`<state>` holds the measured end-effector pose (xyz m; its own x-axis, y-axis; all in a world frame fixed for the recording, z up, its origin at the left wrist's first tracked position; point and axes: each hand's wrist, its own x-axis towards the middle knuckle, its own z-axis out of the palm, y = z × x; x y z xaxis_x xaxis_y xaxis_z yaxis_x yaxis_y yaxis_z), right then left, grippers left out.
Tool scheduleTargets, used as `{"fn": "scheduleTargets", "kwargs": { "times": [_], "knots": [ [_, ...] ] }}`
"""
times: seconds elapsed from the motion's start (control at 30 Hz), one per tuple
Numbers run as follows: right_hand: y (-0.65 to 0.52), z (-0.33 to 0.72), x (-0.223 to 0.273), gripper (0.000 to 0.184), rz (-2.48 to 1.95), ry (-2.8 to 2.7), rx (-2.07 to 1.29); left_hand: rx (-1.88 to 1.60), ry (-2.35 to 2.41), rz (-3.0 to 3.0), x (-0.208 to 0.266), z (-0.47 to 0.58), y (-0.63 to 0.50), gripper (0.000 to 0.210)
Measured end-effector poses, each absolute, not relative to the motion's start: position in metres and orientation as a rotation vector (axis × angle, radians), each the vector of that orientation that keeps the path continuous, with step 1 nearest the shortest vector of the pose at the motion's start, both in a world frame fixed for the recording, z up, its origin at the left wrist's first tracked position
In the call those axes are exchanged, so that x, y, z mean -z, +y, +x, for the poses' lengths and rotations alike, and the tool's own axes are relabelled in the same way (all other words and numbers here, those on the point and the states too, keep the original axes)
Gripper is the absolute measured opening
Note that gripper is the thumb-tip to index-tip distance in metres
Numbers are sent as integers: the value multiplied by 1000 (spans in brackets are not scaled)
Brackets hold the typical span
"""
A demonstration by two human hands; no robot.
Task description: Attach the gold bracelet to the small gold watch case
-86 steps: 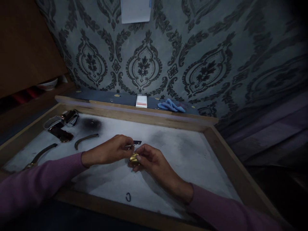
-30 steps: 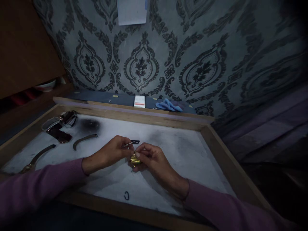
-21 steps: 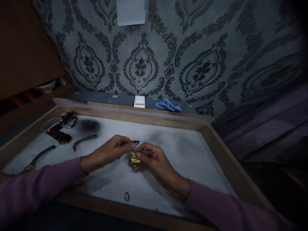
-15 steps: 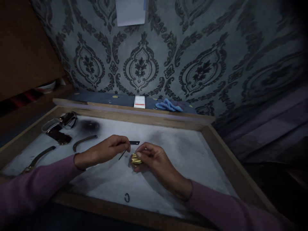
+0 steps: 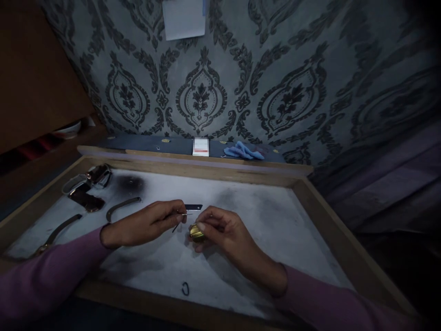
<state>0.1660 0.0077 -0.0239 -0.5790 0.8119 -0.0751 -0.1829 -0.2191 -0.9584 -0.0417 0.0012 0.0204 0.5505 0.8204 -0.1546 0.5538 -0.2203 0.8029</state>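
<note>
"How does the gold piece (image 5: 196, 233) look?"

"Rounded and shiny, with bright and dark bands along its side like shallow ridges. The right hand (image 5: 223, 230) hides the rest: thumb and fingers are closed on it, over the middle of the tray (image 5: 241, 171)."

"And the left hand (image 5: 148, 223)?"

"Narrowed to a pinch, over the tray's middle too, on the side toward its left wall. A thin pale sliver (image 5: 189, 214) pokes out between the fingertips. Just below them shows a dark rod (image 5: 175, 227); I can't tell whether it is held or lies on the tray's floor."

"What about edges and room?"

"Wooden walls stand around the tray's white floor. Toward its right wall runs the broadest bare stretch. Toward its near wall there is white floor as well, with a black loop (image 5: 185, 288) close to that edge. A flat black strip (image 5: 195, 207) lies on the floor, a little toward the tray's far wall from the fingertips."

"And leftward?"

"Tighter. A curved strap (image 5: 120, 206) lies near the left forearm, a second strap (image 5: 64, 226) nearer the tray's left wall, and dark glossy items (image 5: 87, 200) crowd its far left corner."
</note>
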Motion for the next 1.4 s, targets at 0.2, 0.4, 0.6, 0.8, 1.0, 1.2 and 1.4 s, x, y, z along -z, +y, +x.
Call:
{"fn": "scheduleTargets", "kwargs": {
  "times": [0.2, 0.4, 0.6, 0.8, 1.0, 1.2, 1.4],
  "knots": [
    [7, 166, 25, 25, -767, -1369, -1869, -358, 1030, 1874, -24, -46, 5, 27],
    [8, 166, 24, 25, -737, -1377, -1893, -366, 1054, 1910, -26, -49, 4, 24],
    [7, 166, 24, 24, -732, -1372, -1890, -455, 1041, 1700, -27, -49, 10, 19],
    [8, 166, 23, 20, -719, -1386, -1900, -549, 1068, 1497, -16, -53, 16, 20],
    [5, 166, 24, 23, -726, -1394, -1924, -498, 1062, 1561, -21, -46, 14, 26],
    [4, 165, 22, 21, -753, -1424, -1945, -448, 1030, 1573, -20, -44, 14, 22],
    [4, 165, 25, 18, -739, -1424, -1957, -418, 1032, 1568, -19, -45, 13, 25]
  ]
}}
